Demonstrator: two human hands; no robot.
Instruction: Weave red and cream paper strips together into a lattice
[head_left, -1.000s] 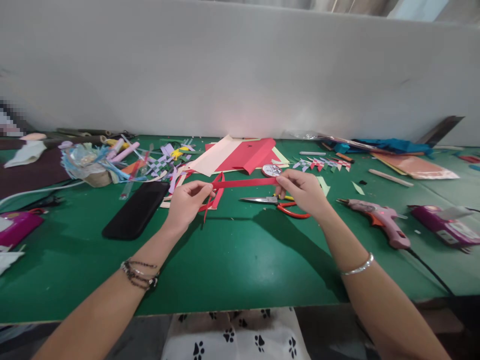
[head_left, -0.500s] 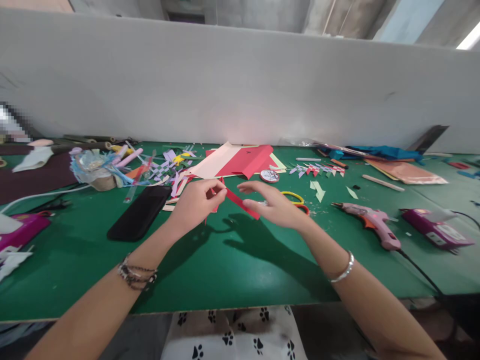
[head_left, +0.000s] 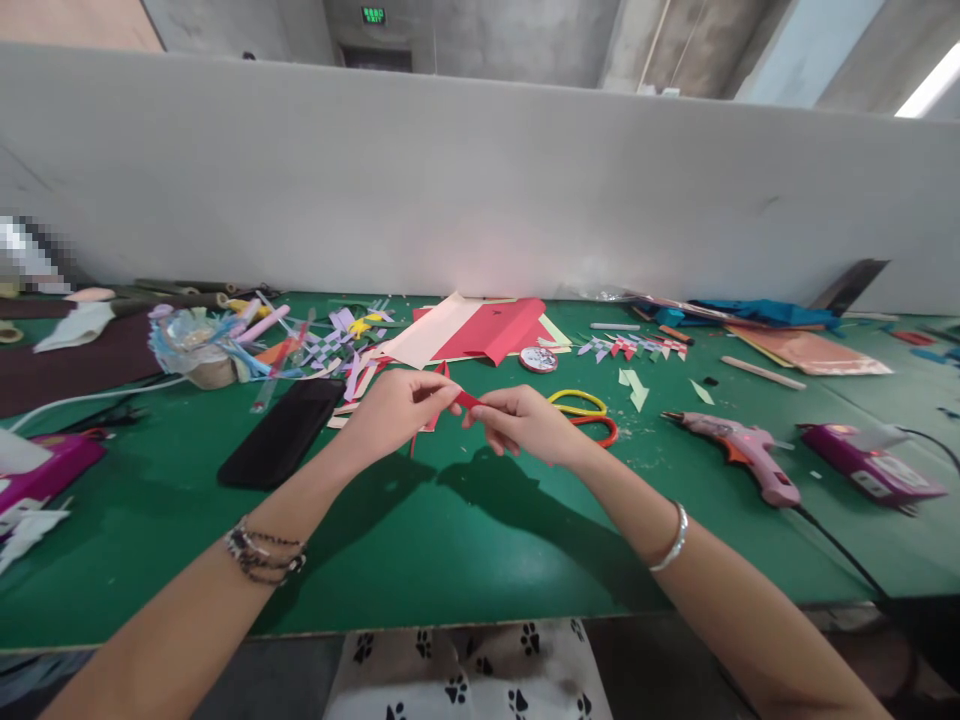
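A narrow red paper strip [head_left: 467,400] is held above the green table between my two hands. My left hand [head_left: 401,410] pinches its left part, with a pointed red end showing just above the fingers. On the other side, my right hand [head_left: 521,415] grips the strip between thumb and forefinger, and its far end is hidden in the fingers. Scissors with yellow and orange handles [head_left: 592,405] lie just beyond my right hand, their blades covered by it. Behind the hands are red and pink paper sheets [head_left: 487,330] and a small round tin [head_left: 538,359].
A black phone [head_left: 281,435] lies left of my hands. Woven paper strips [head_left: 330,348] and a bundle of blue wrapping [head_left: 199,345] sit behind it. To the right are a pink glue gun [head_left: 739,450], a purple power strip [head_left: 870,462] and braided paper [head_left: 630,346]. A grey partition [head_left: 480,180] stands behind.
My right hand has closed from spread fingers onto the strip's right part and moved toward my left hand. My left hand keeps its pinch. The view has tilted slightly up.
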